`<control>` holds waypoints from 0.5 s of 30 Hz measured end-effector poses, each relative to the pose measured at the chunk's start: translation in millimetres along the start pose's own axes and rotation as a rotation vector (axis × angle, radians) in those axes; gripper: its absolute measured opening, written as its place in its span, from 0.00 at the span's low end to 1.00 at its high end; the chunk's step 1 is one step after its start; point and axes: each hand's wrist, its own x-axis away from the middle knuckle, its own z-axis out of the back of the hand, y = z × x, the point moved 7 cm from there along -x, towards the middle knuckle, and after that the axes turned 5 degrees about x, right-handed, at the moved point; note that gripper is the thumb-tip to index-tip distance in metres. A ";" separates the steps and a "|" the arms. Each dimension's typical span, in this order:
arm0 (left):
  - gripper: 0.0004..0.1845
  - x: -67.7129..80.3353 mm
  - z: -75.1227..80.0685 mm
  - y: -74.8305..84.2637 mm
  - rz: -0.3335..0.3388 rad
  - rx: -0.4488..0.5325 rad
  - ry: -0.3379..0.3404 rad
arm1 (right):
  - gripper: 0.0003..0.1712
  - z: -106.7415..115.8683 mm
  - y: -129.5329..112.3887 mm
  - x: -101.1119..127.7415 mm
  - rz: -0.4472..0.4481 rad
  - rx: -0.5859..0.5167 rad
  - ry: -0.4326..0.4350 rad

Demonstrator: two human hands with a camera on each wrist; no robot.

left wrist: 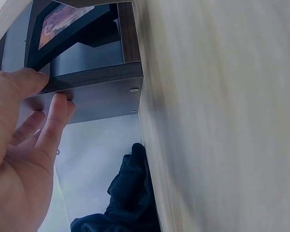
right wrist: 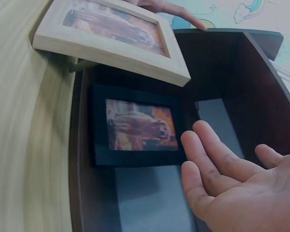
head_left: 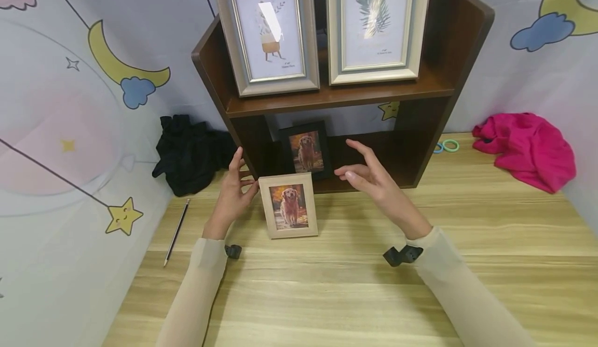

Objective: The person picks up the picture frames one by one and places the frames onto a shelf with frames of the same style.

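Light wood makes the small picture frame (head_left: 288,205) that stands on the table (head_left: 355,290), with a golden dog in its photo. The left hand (head_left: 235,191) is right at the frame's left edge. Its fingers are straight and relaxed, and the thumb tip looks like it just touches the frame's top corner, but the hand grips nothing. In the left wrist view those fingertips (left wrist: 58,104) are close to the dark side wall of the shelf (head_left: 434,87).

The right hand (head_left: 369,175) floats in the air on the other side of the frame, a little apart from it. Its fingers (right wrist: 217,150) are spread open and loose, and it holds nothing. Just past those fingers, inside the bottom part of the shelf, stands a black frame (head_left: 306,150) with another dog photo. The light frame stands in front of the black one, between the two hands.

Up above the fingers, on the shelf's top board, stand two big pale frames (head_left: 268,30) with plant pictures. A black cloth (head_left: 189,152) lies beyond the left hand, and a pencil (head_left: 176,231) lies to its left. A pink cloth (head_left: 528,149) and some small rings (head_left: 446,146) lie far off to the right.
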 end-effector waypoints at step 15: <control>0.60 -0.5 0.1 1.5 0.009 -0.009 -0.006 | 0.38 -17.8 19.5 -8.2 -0.059 -0.079 -0.019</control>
